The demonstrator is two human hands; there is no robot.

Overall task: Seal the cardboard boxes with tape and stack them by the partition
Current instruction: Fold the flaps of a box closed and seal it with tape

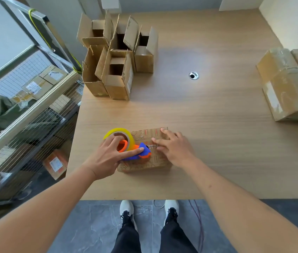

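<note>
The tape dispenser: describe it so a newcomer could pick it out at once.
Start at the wooden table and go to its near edge, where one closed cardboard box lies flat under both hands. The tape dispenser sits on that box, held by the left hand. It is the only brightly coloured thing there: blue and orange body, yellow tape roll.

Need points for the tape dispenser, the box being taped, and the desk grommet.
tape dispenser (145, 151): head view, blue body near the blade.
box being taped (144, 166): head view, near top edge.
desk grommet (193, 75): head view, metal ring.
</note>
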